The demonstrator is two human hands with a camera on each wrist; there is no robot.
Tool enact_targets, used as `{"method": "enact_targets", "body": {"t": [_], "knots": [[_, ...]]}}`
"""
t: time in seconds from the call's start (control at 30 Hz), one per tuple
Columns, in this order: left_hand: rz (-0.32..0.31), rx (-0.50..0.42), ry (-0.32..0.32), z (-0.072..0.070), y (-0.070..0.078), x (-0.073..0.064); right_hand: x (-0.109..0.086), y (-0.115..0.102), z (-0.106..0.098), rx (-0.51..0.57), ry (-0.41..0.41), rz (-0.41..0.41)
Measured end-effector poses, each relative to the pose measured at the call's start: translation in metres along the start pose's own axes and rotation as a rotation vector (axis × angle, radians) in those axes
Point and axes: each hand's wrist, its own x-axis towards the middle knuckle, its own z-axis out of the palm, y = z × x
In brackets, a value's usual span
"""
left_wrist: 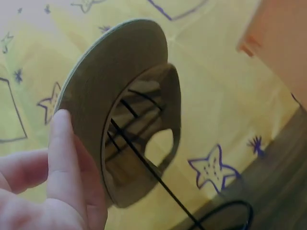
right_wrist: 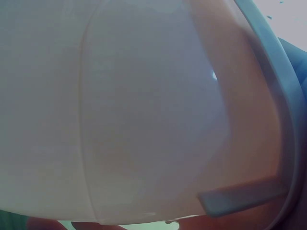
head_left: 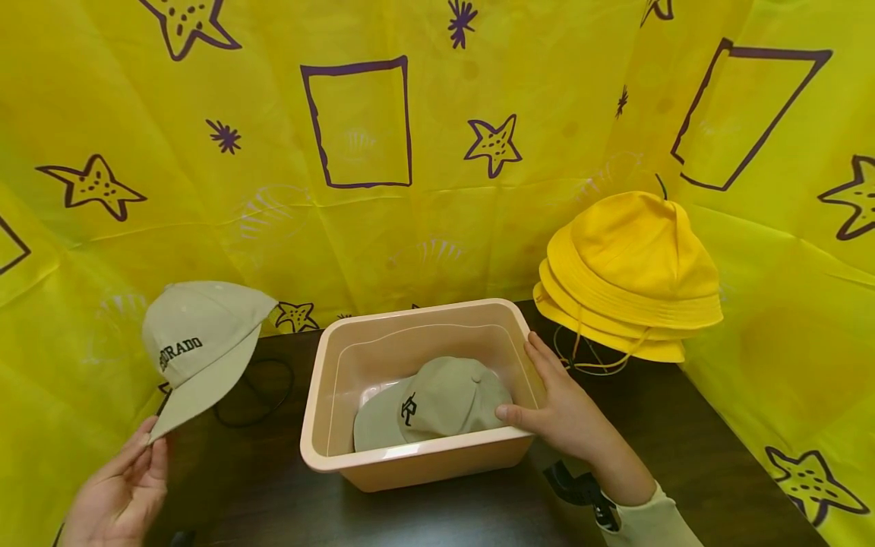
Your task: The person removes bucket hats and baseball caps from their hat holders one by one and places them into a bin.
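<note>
A pale beige baseball cap [head_left: 205, 342] with dark lettering sits at the left on a thin black wire stand [left_wrist: 158, 177]. My left hand [head_left: 123, 486] pinches the edge of its brim between thumb and fingers. The left wrist view shows the brim's underside and the cap's hollow inside. Before me stands a pinkish-beige plastic bin [head_left: 410, 463]. A second beige cap [head_left: 444, 403], with a dark monogram, lies inside it. My right hand [head_left: 567, 410] holds the bin's right rim, its thumb reaching over beside the cap. In the right wrist view, the bin's wall [right_wrist: 153, 110] fills most of the picture.
Several yellow bucket hats [head_left: 636, 258] are stacked on a wire stand [head_left: 595, 357] at the back right. Everything stands on a dark wooden table [head_left: 683, 448]. Yellow cloth [head_left: 437, 228] with purple stars hangs behind and along both sides.
</note>
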Motion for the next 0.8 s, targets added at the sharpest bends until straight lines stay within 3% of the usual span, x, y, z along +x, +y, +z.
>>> {"method": "enact_targets", "body": {"t": [0.07, 0.23, 0.43, 0.8], "knots": [[0.008, -0.051, 0.013, 0.005, 0.001, 0.000, 0.000, 0.000, 0.000, 0.001, 0.001, 0.002], [0.030, -0.113, -0.038, 0.017, 0.004, 0.000, 0.000, 0.000, 0.000, 0.001, -0.004, 0.012], [-0.032, -0.126, -0.116, 0.027, 0.007, 0.005, 0.000, 0.001, 0.000, -0.006, -0.001, 0.005], [-0.007, -0.085, -0.093, 0.051, 0.016, 0.019, 0.000, 0.002, 0.000, -0.004, 0.002, -0.011]]}}
